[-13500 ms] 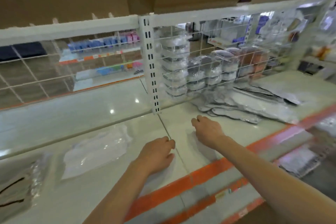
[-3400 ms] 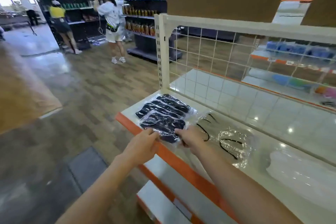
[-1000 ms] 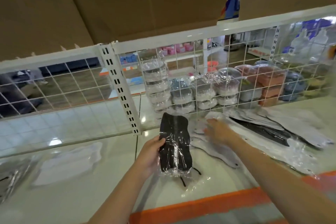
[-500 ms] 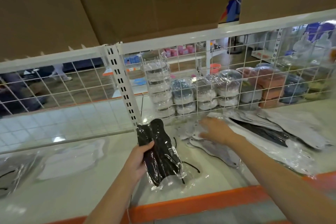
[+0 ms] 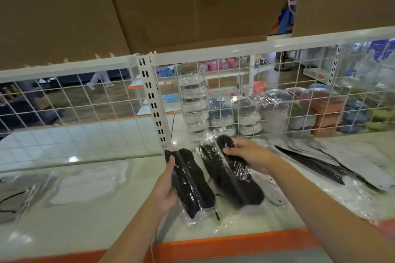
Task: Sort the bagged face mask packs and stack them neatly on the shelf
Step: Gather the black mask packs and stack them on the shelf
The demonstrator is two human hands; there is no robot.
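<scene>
Two clear bags of black face masks sit at the centre of the frame, held side by side above the white shelf (image 5: pixel 89 226). The left hand (image 5: pixel 165 188) grips the left pack (image 5: pixel 190 183) along its edge, thumb on the front and fingers curled behind, so the pack stands tilted with its top leaning toward the upper left. The right hand (image 5: pixel 249 156) grasps the right pack (image 5: pixel 232 175) near its upper end, fingers wrapped over the plastic — this pack slants the same way, just beside the first, and whether the two touch cannot be told. To the right of the frame a loose heap of bagged masks (image 5: pixel 333 168), grey and black, lies spread on the shelf. At the left a bag of white masks (image 5: pixel 89 183) lies flat, with another bag (image 5: pixel 15 198) at the far left edge showing dark ear loops. Behind the hands stands a white wire grid (image 5: pixel 284 85) — through it show stacks of wrapped round containers (image 5: pixel 224 113). Brown cardboard (image 5: pixel 149 6) fills the top of the frame, and an orange strip (image 5: pixel 224 243) runs along the shelf's front edge.
</scene>
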